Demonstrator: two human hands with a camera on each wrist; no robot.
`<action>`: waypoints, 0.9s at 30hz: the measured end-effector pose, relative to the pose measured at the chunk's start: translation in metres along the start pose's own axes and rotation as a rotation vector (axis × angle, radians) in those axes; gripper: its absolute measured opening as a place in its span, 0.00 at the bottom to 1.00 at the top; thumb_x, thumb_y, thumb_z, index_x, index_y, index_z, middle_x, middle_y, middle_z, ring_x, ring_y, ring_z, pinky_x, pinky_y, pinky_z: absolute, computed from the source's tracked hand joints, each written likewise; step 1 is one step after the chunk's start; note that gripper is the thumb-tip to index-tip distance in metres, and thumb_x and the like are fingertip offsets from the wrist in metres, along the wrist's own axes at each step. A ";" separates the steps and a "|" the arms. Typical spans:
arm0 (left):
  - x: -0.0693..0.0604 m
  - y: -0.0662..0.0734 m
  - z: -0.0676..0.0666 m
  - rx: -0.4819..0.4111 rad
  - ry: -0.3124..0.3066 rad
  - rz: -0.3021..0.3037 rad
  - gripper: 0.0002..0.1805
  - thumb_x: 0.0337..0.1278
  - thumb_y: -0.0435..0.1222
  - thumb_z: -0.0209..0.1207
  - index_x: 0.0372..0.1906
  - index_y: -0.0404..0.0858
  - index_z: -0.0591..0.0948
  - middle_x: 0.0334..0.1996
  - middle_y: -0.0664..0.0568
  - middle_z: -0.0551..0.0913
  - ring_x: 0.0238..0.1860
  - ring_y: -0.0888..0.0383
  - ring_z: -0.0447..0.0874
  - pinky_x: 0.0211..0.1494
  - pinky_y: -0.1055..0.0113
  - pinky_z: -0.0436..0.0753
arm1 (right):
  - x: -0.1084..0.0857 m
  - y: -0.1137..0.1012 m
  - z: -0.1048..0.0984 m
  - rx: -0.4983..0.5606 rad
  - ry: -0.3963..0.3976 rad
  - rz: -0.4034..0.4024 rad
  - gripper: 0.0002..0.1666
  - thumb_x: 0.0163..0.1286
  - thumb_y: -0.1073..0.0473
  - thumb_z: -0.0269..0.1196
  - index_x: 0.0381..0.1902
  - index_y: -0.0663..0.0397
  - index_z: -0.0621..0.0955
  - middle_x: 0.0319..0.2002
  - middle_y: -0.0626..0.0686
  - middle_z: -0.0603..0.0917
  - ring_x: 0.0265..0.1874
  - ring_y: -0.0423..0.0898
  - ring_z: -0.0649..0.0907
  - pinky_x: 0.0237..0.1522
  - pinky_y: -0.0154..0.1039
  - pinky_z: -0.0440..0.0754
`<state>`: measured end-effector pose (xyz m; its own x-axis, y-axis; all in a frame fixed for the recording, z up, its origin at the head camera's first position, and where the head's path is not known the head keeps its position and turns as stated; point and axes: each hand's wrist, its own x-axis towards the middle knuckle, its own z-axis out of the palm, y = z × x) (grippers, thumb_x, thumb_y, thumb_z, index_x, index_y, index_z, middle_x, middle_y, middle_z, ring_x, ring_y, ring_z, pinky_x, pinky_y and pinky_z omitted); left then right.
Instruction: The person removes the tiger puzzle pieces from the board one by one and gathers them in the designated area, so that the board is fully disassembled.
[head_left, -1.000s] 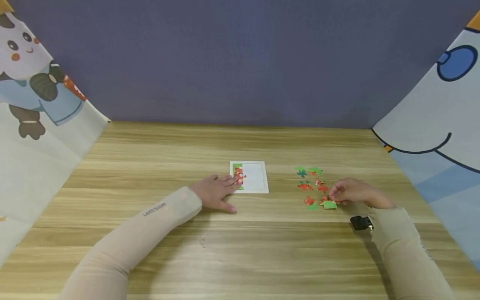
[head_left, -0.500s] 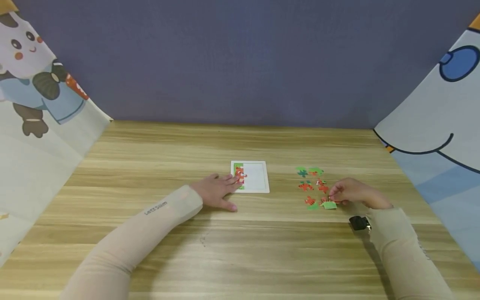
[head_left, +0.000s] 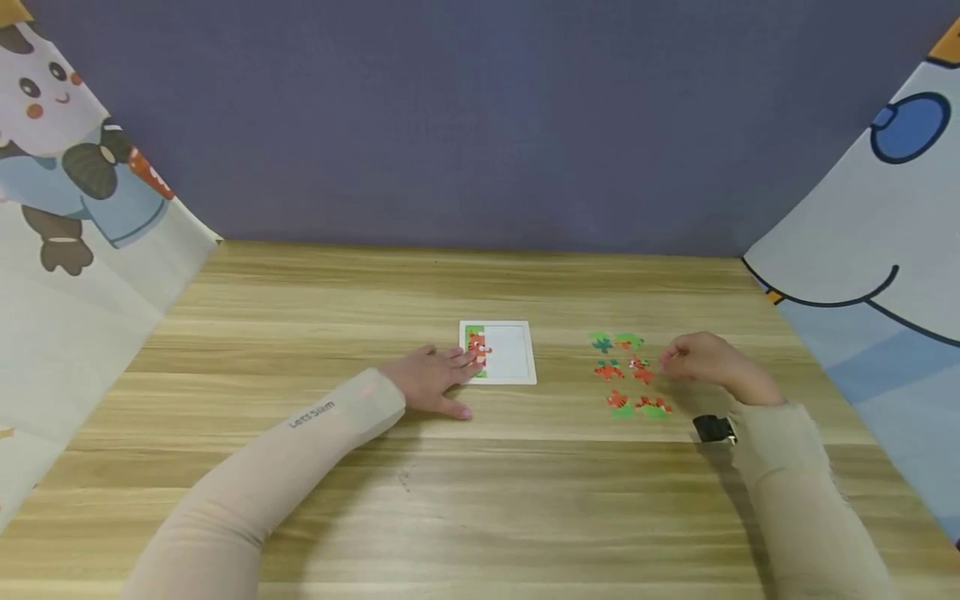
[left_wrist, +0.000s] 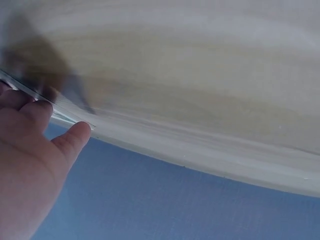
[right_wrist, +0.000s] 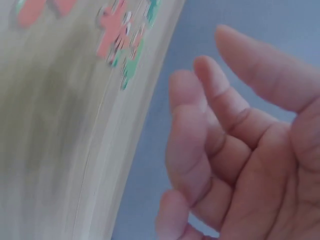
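A white square puzzle frame (head_left: 510, 354) lies mid-table, with orange and green tiger pieces (head_left: 477, 343) fitted along its left side. My left hand (head_left: 431, 383) lies flat with spread fingers, its fingertips resting on the frame's left part. To the right are several loose pieces in rows, among them a red and green one (head_left: 652, 407) and an orange one (head_left: 608, 372). Just right of them my right hand (head_left: 705, 362) hovers above the table. In the right wrist view this hand (right_wrist: 250, 145) has loosely bent fingers, thumb apart, and nothing between them.
The wooden table (head_left: 480, 483) runs back to a dark blue-grey partition (head_left: 480, 125). Cartoon-printed cloths hang at left (head_left: 45, 333) and right (head_left: 900, 250). A black wrist device (head_left: 714, 428) is at my right wrist.
My right hand has let go of the lower right piece and moved up and away from it. That piece now lies flat beside its neighbour. My left hand has stayed put.
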<state>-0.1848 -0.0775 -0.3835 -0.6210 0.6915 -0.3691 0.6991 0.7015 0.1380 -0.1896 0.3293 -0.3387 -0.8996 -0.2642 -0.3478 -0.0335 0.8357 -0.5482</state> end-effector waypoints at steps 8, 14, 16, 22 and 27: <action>-0.002 -0.001 -0.003 -0.013 -0.010 -0.009 0.44 0.62 0.62 0.50 0.76 0.43 0.54 0.75 0.47 0.49 0.74 0.49 0.47 0.71 0.42 0.51 | 0.017 -0.017 0.010 0.004 0.037 -0.008 0.22 0.70 0.53 0.57 0.52 0.67 0.78 0.43 0.60 0.81 0.43 0.55 0.80 0.42 0.49 0.78; -0.002 0.001 -0.005 -0.010 -0.023 -0.012 0.44 0.63 0.61 0.50 0.76 0.44 0.53 0.75 0.48 0.48 0.74 0.50 0.46 0.72 0.43 0.50 | 0.027 -0.028 0.017 0.007 0.064 -0.063 0.20 0.68 0.56 0.60 0.50 0.68 0.79 0.33 0.54 0.83 0.33 0.49 0.80 0.34 0.41 0.76; -0.003 0.002 -0.006 -0.014 -0.025 -0.014 0.44 0.63 0.61 0.50 0.76 0.43 0.53 0.75 0.48 0.49 0.74 0.50 0.46 0.72 0.43 0.50 | 0.031 -0.031 0.019 -0.001 0.072 -0.096 0.19 0.67 0.58 0.61 0.49 0.68 0.79 0.31 0.54 0.83 0.30 0.49 0.80 0.32 0.39 0.75; -0.002 0.004 -0.008 -0.018 -0.027 -0.017 0.44 0.63 0.61 0.50 0.76 0.43 0.54 0.75 0.48 0.49 0.74 0.50 0.46 0.72 0.43 0.49 | 0.036 -0.041 0.027 -0.031 0.060 -0.142 0.16 0.67 0.60 0.61 0.48 0.67 0.80 0.32 0.55 0.83 0.28 0.49 0.80 0.30 0.39 0.76; -0.002 0.004 -0.006 -0.009 -0.018 -0.027 0.44 0.63 0.62 0.49 0.76 0.44 0.53 0.75 0.50 0.49 0.75 0.51 0.46 0.72 0.44 0.50 | 0.042 -0.053 0.036 -0.090 0.075 -0.174 0.17 0.67 0.60 0.60 0.50 0.65 0.81 0.37 0.56 0.84 0.34 0.49 0.81 0.37 0.45 0.78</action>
<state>-0.1830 -0.0754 -0.3764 -0.6332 0.6689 -0.3894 0.6788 0.7217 0.1359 -0.2097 0.2567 -0.3509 -0.9068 -0.3741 -0.1944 -0.2267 0.8214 -0.5233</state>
